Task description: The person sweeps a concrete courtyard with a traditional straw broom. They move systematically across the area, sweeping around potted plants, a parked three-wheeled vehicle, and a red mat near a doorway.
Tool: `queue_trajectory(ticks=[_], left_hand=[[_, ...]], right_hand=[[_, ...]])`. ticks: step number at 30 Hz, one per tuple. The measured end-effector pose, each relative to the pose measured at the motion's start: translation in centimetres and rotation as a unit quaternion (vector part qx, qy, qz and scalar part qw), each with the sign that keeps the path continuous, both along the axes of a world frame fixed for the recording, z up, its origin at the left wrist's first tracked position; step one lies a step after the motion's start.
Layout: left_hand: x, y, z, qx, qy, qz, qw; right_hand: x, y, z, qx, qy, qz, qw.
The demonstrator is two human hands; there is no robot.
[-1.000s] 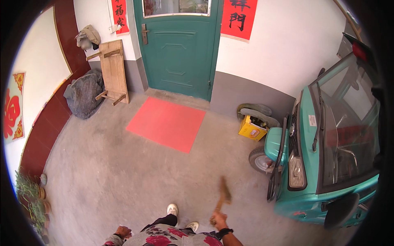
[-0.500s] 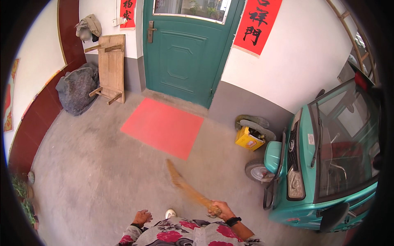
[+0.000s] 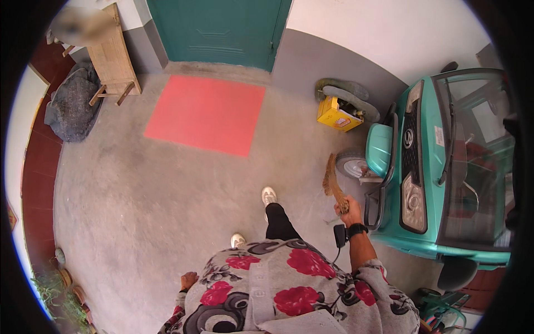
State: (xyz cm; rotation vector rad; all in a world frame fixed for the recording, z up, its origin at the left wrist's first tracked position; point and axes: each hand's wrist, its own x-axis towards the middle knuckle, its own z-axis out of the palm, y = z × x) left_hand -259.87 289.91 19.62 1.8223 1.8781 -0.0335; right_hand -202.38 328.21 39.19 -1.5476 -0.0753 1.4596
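My right hand (image 3: 349, 210) is closed round the thick end of a short brown hand broom (image 3: 332, 179). The broom's curved, bristly end points away from me, close to the front wheel (image 3: 352, 163) of a green vehicle (image 3: 428, 167). Beside my body on the left hangs my left hand (image 3: 189, 280), its fingers loosely bent and nothing seen in them. Part of that arm is hidden by my flowered top (image 3: 272, 284).
A red mat (image 3: 206, 114) lies before the green door (image 3: 219, 33). A yellow box (image 3: 339, 115) with bottles stands by the grey wall. At left, a wooden table (image 3: 114, 55) leans on its side near a dark covered bundle (image 3: 75, 106). Potted plants (image 3: 61, 295) line the lower left.
My right hand has carried the hand broom right, toward the vehicle's wheel. The view has tilted down, so more of my body and feet show. My left hand's fingers look more bent.
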Motion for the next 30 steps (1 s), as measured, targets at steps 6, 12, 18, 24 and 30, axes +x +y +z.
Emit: queue_trajectory(ticks=[6, 12, 18, 24, 30], left_hand=[[4.2, 9.9, 6.2, -0.058, -0.145, 0.228, 0.961], [10.3, 24.1, 18.9, -0.064, -0.32, 0.378, 0.867], [11.9, 26.2, 21.2, -0.072, -0.283, 0.416, 0.861], [10.1, 17.0, 19.5, -0.033, -0.036, 0.138, 0.989], [15.0, 14.6, 22.2, -0.139, -0.129, 0.394, 0.899]], right_hand=[[-2.2, 8.9, -6.0, -0.051, 0.026, -0.054, 0.997], [-3.7, 10.5, -2.8, -0.026, 0.108, 0.168, 0.98], [-0.4, 19.8, -0.2, 0.049, 0.109, 0.258, 0.959], [-1.5, 33.3, -2.9, 0.091, -0.081, 0.265, 0.957], [-3.0, 41.2, -8.5, 0.049, -0.165, 0.272, 0.947]])
